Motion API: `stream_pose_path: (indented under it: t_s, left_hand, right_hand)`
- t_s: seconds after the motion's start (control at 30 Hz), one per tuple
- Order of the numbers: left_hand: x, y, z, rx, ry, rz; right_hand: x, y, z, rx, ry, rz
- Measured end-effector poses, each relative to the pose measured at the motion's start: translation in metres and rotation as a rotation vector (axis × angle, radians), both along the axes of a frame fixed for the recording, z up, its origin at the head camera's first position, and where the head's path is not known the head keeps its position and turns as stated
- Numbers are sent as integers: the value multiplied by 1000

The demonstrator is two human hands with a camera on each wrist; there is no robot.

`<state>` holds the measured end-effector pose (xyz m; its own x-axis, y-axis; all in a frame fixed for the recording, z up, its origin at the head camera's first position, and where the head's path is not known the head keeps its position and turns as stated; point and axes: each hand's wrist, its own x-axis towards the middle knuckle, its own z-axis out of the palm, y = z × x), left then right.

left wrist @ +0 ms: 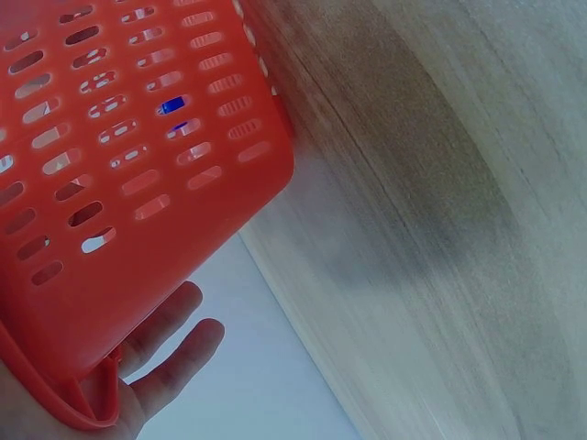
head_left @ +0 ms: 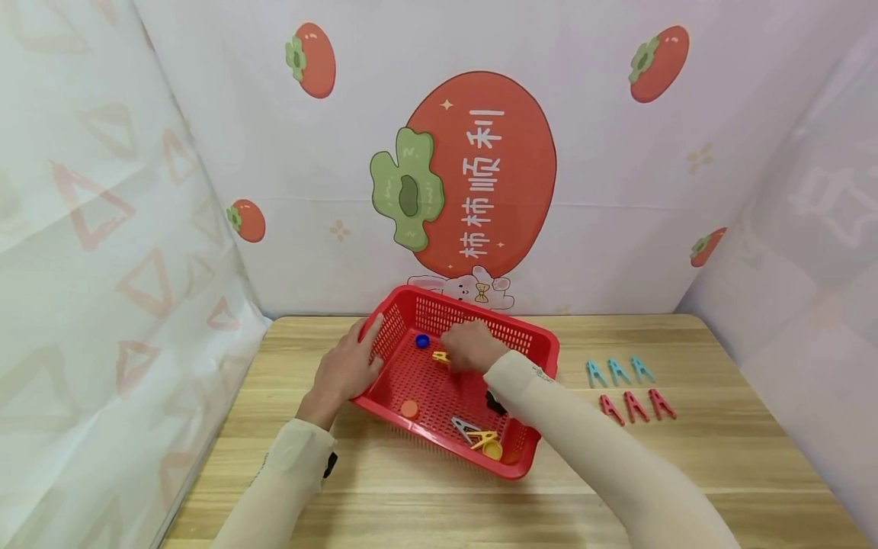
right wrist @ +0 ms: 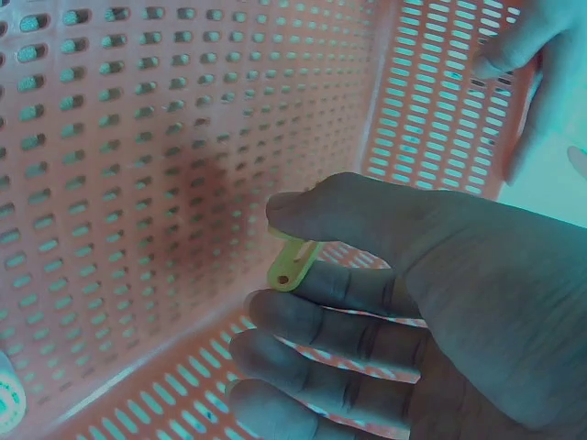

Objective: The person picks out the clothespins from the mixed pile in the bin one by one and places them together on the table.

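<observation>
A red plastic basket (head_left: 439, 396) stands tilted at an angle on the table. My left hand (head_left: 346, 366) grips its left rim, the thumb lying inside the wall; in the left wrist view two fingers (left wrist: 179, 367) show outside it. Inside the basket my right hand (head_left: 473, 347) pinches a yellow clothespin (right wrist: 293, 264) between thumb and index finger. Near it on the basket floor lies a blue bottle cap (head_left: 422, 341). Closer to the front are an orange cap (head_left: 409, 409), a grey clothespin (head_left: 465, 427), another yellow clothespin (head_left: 483, 438) and a yellow cap (head_left: 492, 451).
To the basket's right, three light-blue clothespins (head_left: 618, 371) lie in a row on the wooden table (head_left: 384, 503). Three red clothespins (head_left: 635, 406) form a row in front of them. Behind the table hangs a white cloth (head_left: 604, 229) with persimmon prints.
</observation>
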<state>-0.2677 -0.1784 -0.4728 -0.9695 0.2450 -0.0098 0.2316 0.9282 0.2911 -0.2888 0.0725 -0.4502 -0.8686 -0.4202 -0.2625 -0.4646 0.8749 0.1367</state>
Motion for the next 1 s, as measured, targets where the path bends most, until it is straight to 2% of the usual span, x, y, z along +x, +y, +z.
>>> stream_pose_path:
  t_s: [0.4, 0.77, 1.0]
  left_hand:
    - [0, 0, -1, 0, -3, 1]
    - [0, -1, -3, -6, 12, -5]
    - [-1, -1, -4, -3, 21, -9]
  right_hand:
    - [12, 14, 22, -94, -10, -40]
    - [26, 39, 39, -150, 36, -45]
    - [35, 57, 51, -254, 32, -100]
